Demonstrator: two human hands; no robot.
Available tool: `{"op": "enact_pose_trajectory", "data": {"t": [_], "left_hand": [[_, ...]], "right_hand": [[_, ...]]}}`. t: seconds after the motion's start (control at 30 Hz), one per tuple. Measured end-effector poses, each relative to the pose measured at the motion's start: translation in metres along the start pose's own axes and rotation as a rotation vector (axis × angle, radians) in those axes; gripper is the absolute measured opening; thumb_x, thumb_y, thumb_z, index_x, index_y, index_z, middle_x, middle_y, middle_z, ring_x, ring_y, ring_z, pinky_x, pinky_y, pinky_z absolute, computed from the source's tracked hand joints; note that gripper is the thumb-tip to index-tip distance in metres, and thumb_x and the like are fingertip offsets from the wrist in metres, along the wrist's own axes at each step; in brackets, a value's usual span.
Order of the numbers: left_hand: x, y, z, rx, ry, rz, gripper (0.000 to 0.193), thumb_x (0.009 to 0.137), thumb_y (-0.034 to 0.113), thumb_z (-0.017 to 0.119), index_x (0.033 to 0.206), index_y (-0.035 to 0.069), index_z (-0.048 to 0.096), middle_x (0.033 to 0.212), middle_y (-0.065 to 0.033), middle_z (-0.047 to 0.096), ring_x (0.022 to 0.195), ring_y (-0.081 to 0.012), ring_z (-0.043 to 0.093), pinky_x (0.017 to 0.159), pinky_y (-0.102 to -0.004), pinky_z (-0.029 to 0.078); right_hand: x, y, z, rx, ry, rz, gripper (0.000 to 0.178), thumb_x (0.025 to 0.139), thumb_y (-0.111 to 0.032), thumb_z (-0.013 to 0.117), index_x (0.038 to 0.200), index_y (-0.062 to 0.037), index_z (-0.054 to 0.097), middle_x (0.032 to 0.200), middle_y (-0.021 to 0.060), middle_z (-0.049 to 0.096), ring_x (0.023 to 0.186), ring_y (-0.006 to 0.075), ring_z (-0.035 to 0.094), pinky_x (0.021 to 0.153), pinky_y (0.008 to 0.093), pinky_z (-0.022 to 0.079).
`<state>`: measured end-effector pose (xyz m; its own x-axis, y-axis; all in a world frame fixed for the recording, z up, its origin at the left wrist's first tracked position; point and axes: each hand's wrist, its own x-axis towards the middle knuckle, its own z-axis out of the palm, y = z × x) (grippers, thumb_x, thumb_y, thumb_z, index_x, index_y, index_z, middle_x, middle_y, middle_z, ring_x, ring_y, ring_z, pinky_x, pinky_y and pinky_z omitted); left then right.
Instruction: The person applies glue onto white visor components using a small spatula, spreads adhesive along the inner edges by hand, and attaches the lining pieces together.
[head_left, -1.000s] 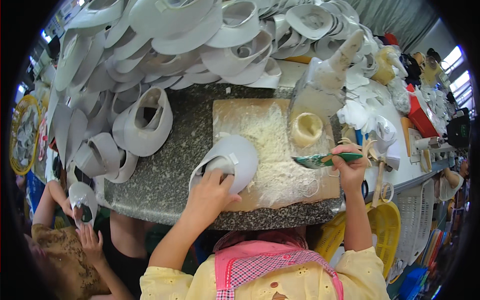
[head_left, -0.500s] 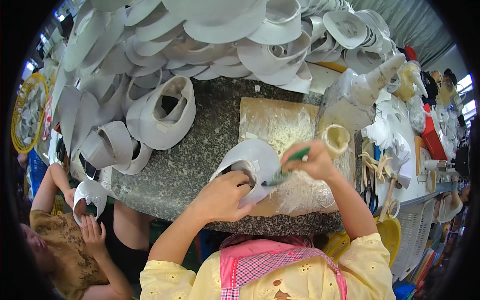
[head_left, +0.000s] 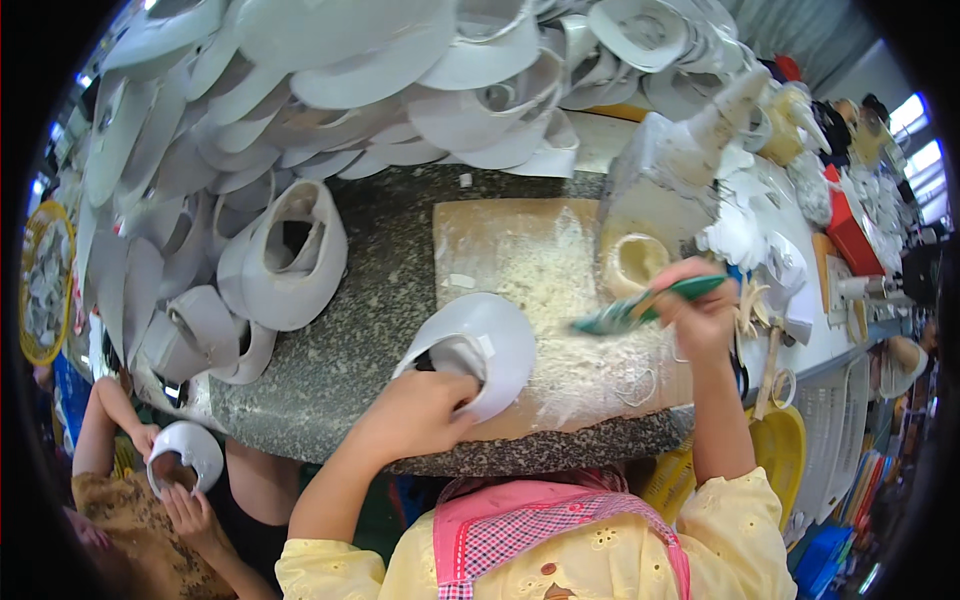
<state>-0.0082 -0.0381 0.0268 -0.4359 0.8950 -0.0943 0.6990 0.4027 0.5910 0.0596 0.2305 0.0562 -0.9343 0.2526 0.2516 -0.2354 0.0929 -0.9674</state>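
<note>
Green brush in your right hand, fingers wrapped round it; your left hand, curled, partly hidden, seems to grip a white visor bearing a pale patch.

Green brush in right fingers

Even, fairly bright indoor light falls on the speckled dark stone desk and the heap of smooth white curved visors, with soft shading inside their hollows, while the slatted bright windows at the right rim burn out to white. Deep shadow gathers beneath the desk's front edge. Motion smears the flat green brush and right hand; fisheye distortion bows straight edges toward black corners, where detail softens.
</note>
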Motion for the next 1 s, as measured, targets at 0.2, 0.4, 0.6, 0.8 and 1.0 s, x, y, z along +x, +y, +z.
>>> {"op": "enact_pose_trajectory", "data": {"t": [0.2, 0.4, 0.6, 0.8, 1.0], "left_hand": [[-0.011, 0.022, -0.033, -0.953, 0.449, -0.274, 0.013, 0.07, 0.003, 0.056, 0.08, 0.001, 0.049, 0.064, -0.0043, 0.056, 0.055, -0.0043, 0.051, 0.047, -0.0176, 0.039], [0.009, 0.016, 0.012, -0.731, 0.476, -0.49, 0.02, 0.074, 0.008, 0.054, 0.09, -0.001, 0.049, 0.063, -0.0055, 0.058, 0.052, -0.0044, 0.045, 0.044, -0.0188, 0.035], [0.013, 0.019, 0.012, -1.024, 0.238, -0.628, 0.043, 0.078, 0.018, 0.051, 0.115, 0.001, 0.037, 0.085, -0.0094, 0.058, 0.068, -0.0106, 0.052, 0.059, -0.0213, 0.04], [0.022, 0.033, 0.012, -1.419, 0.12, -0.297, 0.09, 0.065, 0.073, 0.015, 0.127, 0.008, 0.013, 0.125, -0.0085, 0.029, 0.113, -0.0207, 0.028, 0.089, -0.0362, 0.023], [0.017, 0.024, 0.014, -1.689, 0.243, -0.299, 0.099, 0.056, 0.079, 0.005, 0.128, 0.011, 0.009, 0.125, -0.0103, 0.03, 0.113, -0.0215, 0.028, 0.09, -0.037, 0.02]], "right_hand": [[0.0, 0.026, -0.043, -0.568, 0.162, -0.172, 0.011, 0.068, 0.006, 0.054, 0.077, 0.0016, 0.056, 0.069, 0.0074, 0.058, 0.061, 0.0086, 0.052, 0.053, 0.0193, 0.041], [-0.015, 0.02, -0.068, -0.52, -0.063, -0.379, 0.011, 0.069, 0.004, 0.055, 0.078, -0.0009, 0.057, 0.069, 0.0046, 0.056, 0.06, 0.011, 0.051, 0.053, 0.0203, 0.04], [-0.04, 0.019, -0.057, -0.142, 0.362, 0.005, 0.007, 0.071, 0.0, 0.056, 0.077, -0.0003, 0.056, 0.062, 0.0026, 0.055, 0.048, 0.0045, 0.044, 0.041, 0.0155, 0.034], [-0.019, 0.004, 0.029, 0.133, 0.162, -0.117, 0.013, 0.069, 0.001, 0.058, 0.081, 0.0008, 0.056, 0.064, 0.0045, 0.056, 0.055, 0.0082, 0.051, 0.047, 0.0171, 0.038], [-0.02, 0.02, 0.048, 0.213, -0.222, -0.068, 0.014, 0.065, 0.004, 0.06, 0.077, -0.0019, 0.059, 0.071, 0.0067, 0.059, 0.064, 0.0106, 0.055, 0.057, 0.0193, 0.042]]}}
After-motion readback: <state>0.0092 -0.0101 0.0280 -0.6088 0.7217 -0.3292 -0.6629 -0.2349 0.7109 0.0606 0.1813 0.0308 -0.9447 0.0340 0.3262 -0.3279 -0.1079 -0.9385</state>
